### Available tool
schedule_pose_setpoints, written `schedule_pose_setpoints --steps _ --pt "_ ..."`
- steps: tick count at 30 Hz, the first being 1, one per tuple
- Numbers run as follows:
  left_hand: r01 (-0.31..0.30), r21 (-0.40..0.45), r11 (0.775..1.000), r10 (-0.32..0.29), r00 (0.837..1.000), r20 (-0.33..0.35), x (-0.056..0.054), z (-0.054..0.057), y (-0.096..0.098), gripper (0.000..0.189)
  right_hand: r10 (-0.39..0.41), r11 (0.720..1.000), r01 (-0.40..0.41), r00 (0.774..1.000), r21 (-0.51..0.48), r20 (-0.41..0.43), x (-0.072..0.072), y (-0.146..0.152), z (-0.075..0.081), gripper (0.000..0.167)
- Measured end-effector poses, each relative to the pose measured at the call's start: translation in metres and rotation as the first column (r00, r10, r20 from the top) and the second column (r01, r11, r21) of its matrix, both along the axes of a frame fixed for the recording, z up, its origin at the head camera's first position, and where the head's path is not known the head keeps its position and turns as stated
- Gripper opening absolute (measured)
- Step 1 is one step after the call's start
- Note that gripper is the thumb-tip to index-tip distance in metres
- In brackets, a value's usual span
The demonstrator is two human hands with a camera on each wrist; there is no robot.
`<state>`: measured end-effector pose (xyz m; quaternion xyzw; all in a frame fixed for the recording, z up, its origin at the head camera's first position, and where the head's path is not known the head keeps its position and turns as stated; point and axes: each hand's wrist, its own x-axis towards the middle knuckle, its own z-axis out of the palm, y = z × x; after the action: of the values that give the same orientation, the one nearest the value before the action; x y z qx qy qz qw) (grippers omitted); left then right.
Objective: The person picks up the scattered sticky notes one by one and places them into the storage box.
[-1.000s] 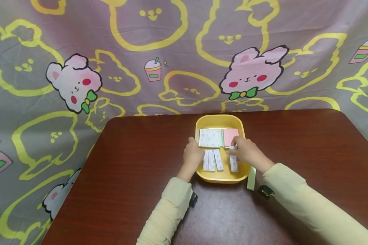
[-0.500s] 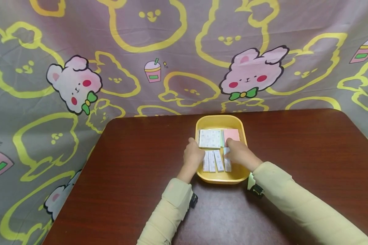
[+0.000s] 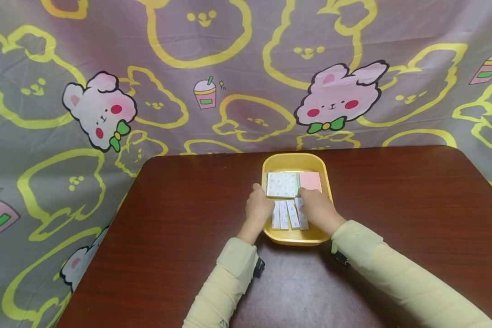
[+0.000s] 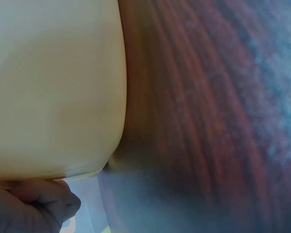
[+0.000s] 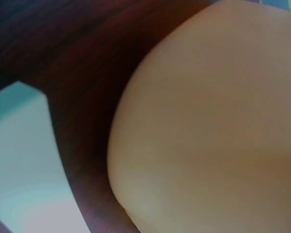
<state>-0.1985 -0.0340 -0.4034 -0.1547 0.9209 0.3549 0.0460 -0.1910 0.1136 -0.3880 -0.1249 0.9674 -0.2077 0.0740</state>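
A yellow plastic bin (image 3: 299, 241) stands on the table. My left hand (image 3: 259, 207) grips its left rim; the left wrist view shows curled fingers (image 4: 48, 196) against the bin's wall. Inside, at the front, several white printed paper strips (image 3: 284, 215) lie side by side. My right hand (image 3: 320, 208) reaches over the right side of the bin and holds another white strip (image 3: 301, 215) beside them, its fingertips hidden behind the hand. Behind the strips sit a white grid-printed pad (image 3: 280, 184) and a pink square notepad (image 3: 310, 180), partly covered by the right hand.
A pale green strip (image 3: 334, 247) lies on the brown table (image 3: 188, 228) just right of the bin, mostly behind the right sleeve; the right wrist view shows a pale block (image 5: 29, 160) close to the bin wall. A cartoon-patterned cloth (image 3: 246, 68) hangs behind.
My right hand has moved left inside the bin with the white strip, bringing it up against the other strips. The left hand stays on the rim.
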Motion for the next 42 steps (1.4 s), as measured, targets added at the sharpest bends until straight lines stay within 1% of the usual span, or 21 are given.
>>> schedule_pose_setpoints --steps 3,11,21,24,30,35,42 --pt "-0.002 0.006 1.000 0.002 1.000 0.000 0.000 0.000 0.000 0.035 -0.010 1.000 0.010 1.000 0.003 -0.012 0.000 -0.002 -0.002 0.022" --pt "0.004 0.000 1.000 -0.004 1.000 -0.014 0.001 0.000 0.000 0.034 -0.017 1.000 0.017 1.000 -0.002 -0.006 0.003 -0.006 -0.006 0.021" --pt "0.001 -0.008 1.000 -0.001 1.000 -0.020 0.001 0.000 0.000 0.032 -0.055 0.998 0.056 0.997 -0.015 0.045 0.004 -0.006 -0.007 0.005" --pt "0.001 -0.002 1.000 -0.001 1.000 -0.018 0.002 0.001 0.000 0.032 -0.059 0.998 0.060 0.998 -0.013 0.030 0.005 -0.006 -0.008 0.004" --pt "-0.002 -0.003 1.000 0.002 1.000 -0.010 0.001 0.001 0.000 0.033 -0.061 0.998 0.060 0.998 -0.004 -0.021 0.009 -0.006 -0.011 0.011" --pt "-0.002 -0.002 1.000 0.002 1.000 -0.007 0.001 0.000 -0.001 0.033 -0.048 0.999 0.049 0.997 0.012 -0.064 0.010 -0.007 -0.010 0.012" --pt "0.004 -0.009 1.000 -0.004 1.000 -0.010 0.000 0.000 -0.001 0.034 -0.052 0.998 0.055 0.996 0.033 -0.078 0.011 -0.009 -0.010 0.013"
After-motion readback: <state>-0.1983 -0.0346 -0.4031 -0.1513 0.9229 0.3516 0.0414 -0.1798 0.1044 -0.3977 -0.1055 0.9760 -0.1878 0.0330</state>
